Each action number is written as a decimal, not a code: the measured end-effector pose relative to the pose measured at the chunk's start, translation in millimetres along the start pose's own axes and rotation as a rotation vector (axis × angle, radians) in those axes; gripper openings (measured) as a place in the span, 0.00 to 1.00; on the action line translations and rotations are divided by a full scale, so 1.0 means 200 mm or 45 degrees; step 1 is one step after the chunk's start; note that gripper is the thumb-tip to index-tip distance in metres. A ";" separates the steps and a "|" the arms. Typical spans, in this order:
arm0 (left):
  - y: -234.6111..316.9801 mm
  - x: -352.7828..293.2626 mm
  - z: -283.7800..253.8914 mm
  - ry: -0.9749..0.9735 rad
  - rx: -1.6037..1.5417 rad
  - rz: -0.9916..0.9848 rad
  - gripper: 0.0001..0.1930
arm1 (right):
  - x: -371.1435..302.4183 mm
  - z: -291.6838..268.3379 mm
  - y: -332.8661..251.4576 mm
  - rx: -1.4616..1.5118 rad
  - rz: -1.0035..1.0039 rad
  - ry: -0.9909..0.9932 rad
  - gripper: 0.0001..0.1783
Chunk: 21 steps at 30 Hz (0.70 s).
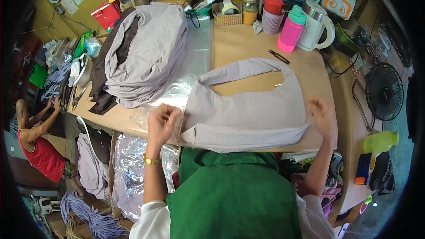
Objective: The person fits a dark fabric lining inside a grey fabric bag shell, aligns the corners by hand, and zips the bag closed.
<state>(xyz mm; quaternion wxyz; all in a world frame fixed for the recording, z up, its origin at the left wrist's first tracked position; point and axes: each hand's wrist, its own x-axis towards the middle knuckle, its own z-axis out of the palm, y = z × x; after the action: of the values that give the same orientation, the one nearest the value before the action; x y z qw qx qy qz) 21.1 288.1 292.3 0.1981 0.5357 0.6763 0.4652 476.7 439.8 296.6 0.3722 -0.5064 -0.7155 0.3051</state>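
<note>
A pale grey fabric piece (252, 108) lies spread on the table (237, 37) at the centre of the frame, its strap-like loop (243, 68) arching across the top and a folded band (248, 137) running along the near table edge. The left hand (163, 121) is raised just beside its lower left corner, fingers curled in next to some clear film (179, 128); the right hand (322, 110) is by the right edge, fingers bent. The view is poor at both: I cannot tell whether the left grip is clamped on the film, or whether the right thumb and fingers meet.

The piece should handle as light, soft and limp, creasing easily rather than breaking. The folded band, taken near both ends, seems the surest hold; lifted by the loop alone, the body would likely sag. The film looks thin and slippery, so a fingertip pinch at its edge would suit it best.

A heap of grey cloth (150, 57) sits upper left beside plastic sheeting (197, 48); dark thread snips (280, 56) lie above the piece, below a pink bottle (289, 33).
</note>
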 end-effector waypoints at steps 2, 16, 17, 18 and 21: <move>0.07 0.13 0.04 0.165 0.110 0.170 0.07 | 0.23 0.04 -0.12 -0.222 0.012 0.163 0.09; 0.02 0.30 0.45 0.140 0.588 0.576 0.14 | 0.99 0.47 0.44 -0.960 -0.388 0.004 0.15; 0.00 0.30 0.47 0.163 0.561 0.589 0.12 | 1.04 0.45 0.39 -1.064 -0.392 -0.049 0.14; -0.03 0.30 0.49 0.184 0.531 0.604 0.11 | 1.06 0.43 0.35 -1.169 -0.392 -0.101 0.13; -0.08 0.28 0.48 0.266 0.470 0.583 0.08 | 0.91 0.54 -0.19 0.209 0.154 -0.106 0.13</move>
<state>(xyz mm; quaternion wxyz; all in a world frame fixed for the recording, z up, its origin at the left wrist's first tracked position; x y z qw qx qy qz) 67.4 380.2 245.2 -0.0830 0.6503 0.6279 0.4195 329.0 596.2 310.2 0.3632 -0.5034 -0.6711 0.4053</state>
